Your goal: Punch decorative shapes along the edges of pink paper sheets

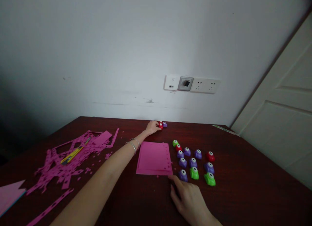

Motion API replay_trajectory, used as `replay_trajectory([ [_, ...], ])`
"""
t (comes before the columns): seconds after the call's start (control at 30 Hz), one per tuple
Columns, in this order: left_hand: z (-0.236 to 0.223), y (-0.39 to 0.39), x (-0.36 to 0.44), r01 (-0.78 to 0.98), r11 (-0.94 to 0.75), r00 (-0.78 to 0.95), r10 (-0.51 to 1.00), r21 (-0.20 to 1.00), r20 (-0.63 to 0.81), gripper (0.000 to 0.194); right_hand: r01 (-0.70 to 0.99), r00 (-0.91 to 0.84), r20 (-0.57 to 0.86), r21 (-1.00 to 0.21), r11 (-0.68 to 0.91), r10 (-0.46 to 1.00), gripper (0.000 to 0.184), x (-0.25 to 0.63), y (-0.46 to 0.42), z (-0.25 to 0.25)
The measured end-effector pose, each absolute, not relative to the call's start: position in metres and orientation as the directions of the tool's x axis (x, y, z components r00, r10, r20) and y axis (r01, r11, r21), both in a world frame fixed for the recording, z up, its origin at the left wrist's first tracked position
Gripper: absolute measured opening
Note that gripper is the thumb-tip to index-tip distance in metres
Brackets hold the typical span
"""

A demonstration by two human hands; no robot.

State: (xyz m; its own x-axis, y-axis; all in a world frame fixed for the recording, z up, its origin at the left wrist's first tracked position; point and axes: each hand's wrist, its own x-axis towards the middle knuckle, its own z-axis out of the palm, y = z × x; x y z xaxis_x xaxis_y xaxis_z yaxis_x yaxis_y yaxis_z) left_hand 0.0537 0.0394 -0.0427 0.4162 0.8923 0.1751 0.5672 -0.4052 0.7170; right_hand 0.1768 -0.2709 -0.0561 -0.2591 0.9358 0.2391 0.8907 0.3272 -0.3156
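My left hand (153, 127) is stretched to the back of the table, its thumb and fingers closed on a small red craft punch (161, 126). A purple punch (165, 124) stands just beside it. My right hand (188, 195) holds nothing; its fingers are apart, with a fingertip at the lower right corner of the pink paper sheets (154, 157). The sheets lie stacked, with small cut-outs along their right side. Right of them stand several purple, red and green punches in rough rows, including a green punch (210, 179) and a red punch (210, 156).
Pink paper scraps (55, 166) spread over the left of the table, with a yellow utility knife (73, 154) on them. A folded pink paper (11, 195) lies at the left edge. Wall sockets (204, 85) are behind; a white door (287, 115) stands at right.
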Motion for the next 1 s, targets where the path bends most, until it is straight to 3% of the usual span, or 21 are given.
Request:
replay_trajectory([
  [0.33,-0.012,-0.042,0.003,0.392,-0.547,0.473,0.809,0.740,0.347,0.029,0.922,-0.232,0.216,-0.263,0.285,0.949,0.028,0.174,-0.278,-0.051],
  [0.7,0.001,-0.139,-0.041,0.400,-0.559,0.496,0.798,0.727,0.341,0.030,0.938,-0.229,0.145,-0.231,0.258,0.963,0.029,0.169,-0.278,-0.039],
  [0.83,-0.003,-0.155,-0.045,0.381,-0.591,0.509,0.776,0.711,0.373,0.031,0.934,-0.176,0.120,-0.294,0.204,0.977,0.025,0.166,-0.274,-0.027],
  [1.0,-0.008,-0.167,-0.042,0.374,-0.639,0.522,0.744,0.673,0.417,0.029,0.847,-0.137,0.209,-0.483,0.224,0.968,0.028,0.158,-0.262,-0.007],
])
